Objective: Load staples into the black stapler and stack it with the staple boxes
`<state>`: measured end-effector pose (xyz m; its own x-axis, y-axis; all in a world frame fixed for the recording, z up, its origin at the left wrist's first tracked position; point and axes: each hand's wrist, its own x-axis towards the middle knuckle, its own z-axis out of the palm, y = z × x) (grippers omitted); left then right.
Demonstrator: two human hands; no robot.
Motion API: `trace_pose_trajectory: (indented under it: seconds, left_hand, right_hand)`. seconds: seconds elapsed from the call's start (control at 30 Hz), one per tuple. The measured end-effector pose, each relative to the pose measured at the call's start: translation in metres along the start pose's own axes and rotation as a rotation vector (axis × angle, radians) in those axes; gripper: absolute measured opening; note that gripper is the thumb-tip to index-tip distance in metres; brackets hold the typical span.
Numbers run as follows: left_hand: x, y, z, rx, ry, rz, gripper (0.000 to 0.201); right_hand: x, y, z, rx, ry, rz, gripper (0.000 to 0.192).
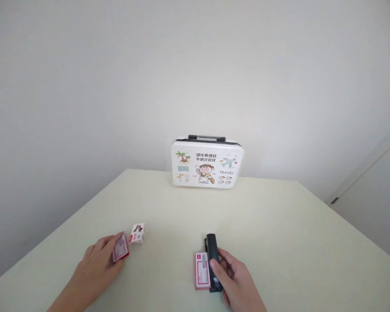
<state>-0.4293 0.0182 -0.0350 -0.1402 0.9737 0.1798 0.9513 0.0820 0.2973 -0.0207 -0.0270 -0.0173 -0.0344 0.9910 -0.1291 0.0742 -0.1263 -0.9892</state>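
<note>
Black stapler (213,246) is clamped in my right hand (238,279), thumb on top, likely for steadiness; labelled box (201,272) just left. Left hand (95,265), well apart, grips pink box (121,249) near white carton (137,234).

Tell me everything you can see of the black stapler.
The stapler is long, black and plastic-looking, its upper arm over a base, with a pale marking near the closer end. It points forward, on or just above the table. The right hand's grip holds it, thumb on top; a pink-and-white box is alongside its left, touching or nearly so.
</note>
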Motion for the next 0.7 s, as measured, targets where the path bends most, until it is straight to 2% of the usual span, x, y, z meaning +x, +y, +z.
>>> trace_pose_trajectory:
  seconds: [0.1,0.13,0.2,0.33,0.43,0.53,0.7]
  left_hand:
    - [-0.041,0.019,0.004,-0.033,-0.011,-0.023,0.065]
    - [-0.053,0.034,0.004,-0.082,-0.024,0.002,0.062]
    - [-0.068,0.074,0.004,-0.249,-0.036,0.157,0.064]
    - [-0.069,0.166,-0.004,-0.485,-0.139,0.423,0.077]
    - [-0.057,0.207,-0.01,-0.563,-0.254,0.524,0.08]
    - [-0.048,0.217,-0.007,-0.608,-0.34,0.593,0.079]
    - [-0.051,0.203,0.006,-0.635,-0.328,0.535,0.083]
  right_hand:
    - [-0.001,-0.004,-0.001,0.003,-0.024,0.015,0.069]
    - [-0.001,-0.005,-0.001,0.004,-0.032,0.022,0.069]
    - [-0.001,-0.006,-0.002,-0.003,-0.045,0.026,0.068]
    - [-0.001,-0.005,-0.002,-0.03,-0.062,0.008,0.067]
    - [0.0,-0.005,-0.003,-0.04,-0.075,-0.018,0.067]
    - [0.0,-0.007,-0.003,-0.035,-0.075,-0.041,0.068]
    - [-0.007,-0.013,-0.004,-0.018,-0.019,-0.003,0.074]
